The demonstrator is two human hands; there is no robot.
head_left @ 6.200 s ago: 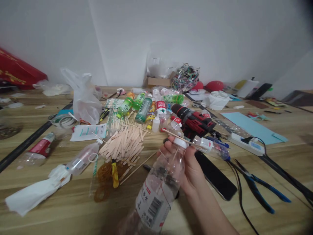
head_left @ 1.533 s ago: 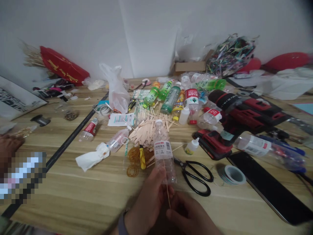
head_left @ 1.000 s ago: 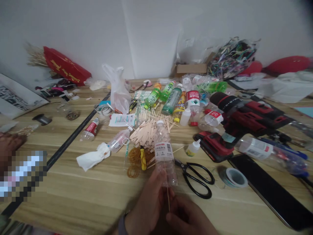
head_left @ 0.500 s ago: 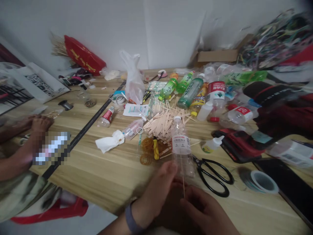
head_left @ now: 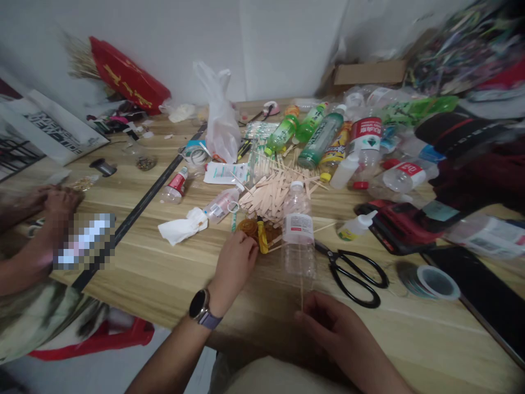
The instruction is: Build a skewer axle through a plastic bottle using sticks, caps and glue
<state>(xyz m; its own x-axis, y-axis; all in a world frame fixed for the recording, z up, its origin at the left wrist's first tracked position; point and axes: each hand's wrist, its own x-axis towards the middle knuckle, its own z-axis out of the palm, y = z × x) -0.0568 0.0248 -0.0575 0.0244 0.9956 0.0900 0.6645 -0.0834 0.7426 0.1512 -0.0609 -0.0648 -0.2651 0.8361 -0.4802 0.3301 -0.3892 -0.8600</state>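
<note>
My left hand [head_left: 238, 254], with a watch on its wrist, has its fingers curled together at the pile of yellow-brown rubber bands [head_left: 249, 226]. Whether a band is between the fingertips is hidden. A thin wooden stick [head_left: 302, 294] is pinched at its lower end by my right hand [head_left: 328, 319]. The stick runs up to a clear plastic bottle [head_left: 298, 254] with a white cap and label; I cannot tell whether it lies in front of the bottle or inside. Beside the bands is a yellow-handled tool [head_left: 261, 235]. Behind the bottle spreads a heap of flat wooden sticks [head_left: 268, 194].
Black-handled scissors [head_left: 356, 276] lie right of the bottle, near a small glue bottle [head_left: 356, 225], a spool [head_left: 437, 282] and a red-and-black power tool [head_left: 414, 224]. Several drink bottles [head_left: 322, 139] lie at the back. Another person's hands [head_left: 61, 200] rest at the left.
My left hand has left the bottle and moved up and left to the rubber bands. My right hand stays at the stick's lower end. The view has shifted slightly.
</note>
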